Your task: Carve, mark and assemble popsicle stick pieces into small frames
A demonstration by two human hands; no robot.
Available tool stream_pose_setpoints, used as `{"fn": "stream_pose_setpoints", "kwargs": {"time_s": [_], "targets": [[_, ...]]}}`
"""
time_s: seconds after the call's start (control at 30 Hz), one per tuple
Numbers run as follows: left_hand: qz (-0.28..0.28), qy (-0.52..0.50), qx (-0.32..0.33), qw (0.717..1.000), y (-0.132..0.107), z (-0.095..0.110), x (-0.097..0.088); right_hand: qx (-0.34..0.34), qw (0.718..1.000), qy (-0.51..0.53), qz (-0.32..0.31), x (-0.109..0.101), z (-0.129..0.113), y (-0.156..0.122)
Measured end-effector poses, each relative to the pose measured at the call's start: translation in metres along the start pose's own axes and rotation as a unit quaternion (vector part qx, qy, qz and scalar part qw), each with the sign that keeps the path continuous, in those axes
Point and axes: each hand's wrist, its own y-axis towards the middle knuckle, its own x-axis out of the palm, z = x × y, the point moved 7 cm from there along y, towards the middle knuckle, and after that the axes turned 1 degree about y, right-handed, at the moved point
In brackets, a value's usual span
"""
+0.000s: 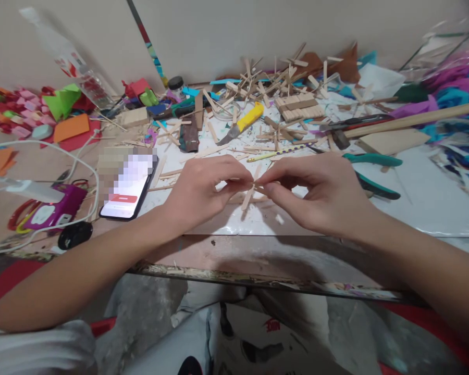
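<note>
Between my two hands is a small cross of thin wooden sticks (247, 200), pale and flat like cut popsicle sticks. My left hand (205, 182) pinches it from the left with thumb and forefinger. From the other side my right hand (316, 187) pinches it, the fingertips of both hands nearly meeting at the middle of the cross. My fingers cover the joint. Just behind them lies a spotted pencil (279, 152). Green-handled pliers (377, 177) rest beside my right hand, partly hidden by it.
A phone (128, 187) lies left of my left hand. Beyond are a yellow utility knife (242, 124), a stack of wooden sticks (299, 107), a heap of stick crosses (254, 83) and a hammer (398, 122). A purple charger block (58, 208) with white cables sits far left, near folded pink paper pieces (23, 107).
</note>
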Motion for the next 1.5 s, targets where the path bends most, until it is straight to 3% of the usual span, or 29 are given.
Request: {"fn": "stream_pose_setpoints", "kwargs": {"time_s": [0.1,0.33,0.6,0.8,1.0,1.17,1.33,1.5], "targets": [[-0.036,0.023,0.032,0.999,0.001,0.0,0.006,0.008,1.0,-0.001,-0.013,-0.001,0.001,0.001],[-0.071,0.033,0.012,0.997,0.003,-0.007,0.007,0.059,0.997,0.057,-0.008,0.0,0.01,0.003],[-0.02,0.019,-0.017,0.999,0.003,-0.01,0.003,0.056,0.998,-0.01,0.006,0.0,0.012,0.005],[0.021,-0.036,-0.039,0.998,0.002,-0.009,-0.001,0.06,0.998,0.022,0.003,-0.001,0.013,0.005],[0.022,-0.075,-0.058,0.995,0.004,-0.007,-0.005,0.008,0.997,0.073,-0.029,-0.009,0.015,0.011],[0.018,-0.124,-0.092,0.988,0.005,-0.011,-0.007,-0.019,0.997,0.045,-0.06,-0.009,0.021,0.014],[-0.053,-0.217,-0.114,0.968,0.005,-0.015,0.003,-0.056,0.989,0.035,-0.131,-0.002,0.017,0.012],[-0.088,-0.292,-0.14,0.942,0.004,-0.02,0.009,-0.091,0.981,0.07,-0.157,-0.003,0.008,0.01]]}}
